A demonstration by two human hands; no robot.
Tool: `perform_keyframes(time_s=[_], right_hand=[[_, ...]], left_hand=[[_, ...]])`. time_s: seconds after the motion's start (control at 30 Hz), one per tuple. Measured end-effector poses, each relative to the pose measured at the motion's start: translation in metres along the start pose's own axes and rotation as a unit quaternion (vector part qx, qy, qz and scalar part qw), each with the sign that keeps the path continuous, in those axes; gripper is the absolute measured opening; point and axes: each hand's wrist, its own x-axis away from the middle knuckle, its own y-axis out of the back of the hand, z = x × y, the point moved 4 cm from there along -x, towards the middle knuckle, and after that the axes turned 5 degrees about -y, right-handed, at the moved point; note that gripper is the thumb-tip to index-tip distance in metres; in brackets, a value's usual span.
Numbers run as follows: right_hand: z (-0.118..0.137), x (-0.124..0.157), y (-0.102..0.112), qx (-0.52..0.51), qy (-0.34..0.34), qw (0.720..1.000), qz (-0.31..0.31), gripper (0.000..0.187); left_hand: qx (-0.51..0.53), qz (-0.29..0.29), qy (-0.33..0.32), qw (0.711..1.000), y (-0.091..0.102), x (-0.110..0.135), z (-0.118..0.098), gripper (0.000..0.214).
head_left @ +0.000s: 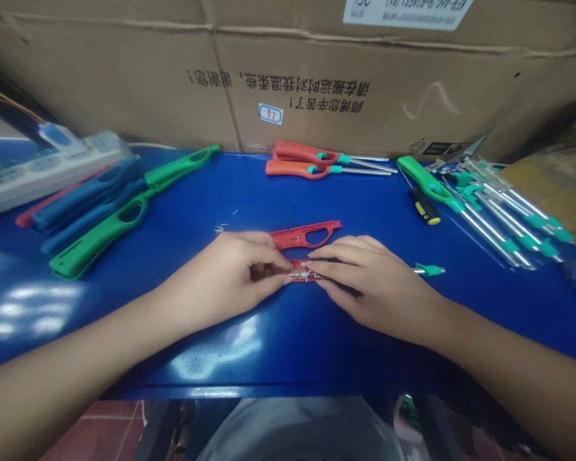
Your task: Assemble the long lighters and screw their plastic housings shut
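Both hands work on a red lighter shell half [297,264] lying low over the blue table, with small metal and wire parts inside it. My left hand [242,266] pinches its left end between thumb and fingers. My right hand [377,278] is closed over the right part, fingertips pressed on the shell and the inner parts. A metal tube with a green piece [431,269] sticks out to the right from under my right hand. Just behind lies a second red shell half [307,236] with a loop-shaped trigger opening. My fingers hide much of the held shell.
Several small screws [221,228] lie behind my left hand. Green shell halves [100,237] and blue ones [84,198] are at left beside a white power strip [24,176]. Red lighters [297,168], a screwdriver [424,205] and metal tubes [509,211] lie before a cardboard box [148,83].
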Motion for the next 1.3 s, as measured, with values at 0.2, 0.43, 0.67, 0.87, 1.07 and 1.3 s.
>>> perform_keyframes(time_s=[0.2, 0.43, 0.67, 0.87, 1.07, 1.3], right_hand=[[0.004, 0.002, 0.003, 0.065, 0.067, 0.996, -0.004, 0.03], [0.012, 0.002, 0.001, 0.127, 0.112, 0.985, 0.028, 0.033], [-0.007, -0.002, 0.017, -0.009, 0.006, 1.0, 0.001, 0.02], [-0.008, -0.004, 0.021, -0.016, -0.041, 0.998, 0.037, 0.008], [-0.006, -0.003, 0.012, -0.006, -0.06, 0.996, 0.071, 0.001], [-0.007, -0.003, 0.011, -0.006, -0.052, 0.995, 0.082, 0.006]], left_hand=[[0.011, 0.01, 0.009, 1.0, 0.001, -0.001, 0.001, 0.014], [0.03, 0.01, 0.028, 0.999, 0.001, -0.003, 0.005, 0.011], [0.014, 0.01, 0.003, 1.0, 0.003, -0.002, 0.003, 0.012], [-0.026, -0.029, -0.029, 0.999, 0.006, 0.0, -0.007, 0.018], [-0.094, 0.024, -0.138, 0.986, -0.01, 0.0, -0.015, 0.026], [-0.088, 0.047, -0.156, 0.983, -0.019, 0.0, -0.012, 0.031]])
